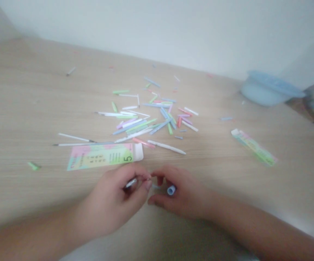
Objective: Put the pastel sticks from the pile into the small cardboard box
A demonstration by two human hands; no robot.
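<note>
**Left hand**: curled, with the fingers bent inward; a white stick is pinched between the thumb and fingers.

**Right hand**: curled, with a short blue tube gripped between the thumb and fingers, its open end turned upward.

**Between the hands:** the fingertips are brought close together, almost touching. A thin pale sliver is seen just beside the right hand's fingers; what it is cannot be told through the blur.

**Just ahead of the left hand:** a box is laid flat on a wooden table. It is printed in pastel colours and marked with a 5, and a white flap is left sticking out at the end nearer the right hand.

**Beyond the hands:** a loose heap of sticks is scattered in pink, green, blue and white, with some lying across one another. A long white stick is lying between the heap and the hands.

**Ahead and right of the right hand:** a second box is lying at a slant. Farther off, a blue bowl is placed near a wall, and a blurred packet is cut off by the frame edge.

**Left of the left hand:** a green piece is lying apart from the heap.
</note>
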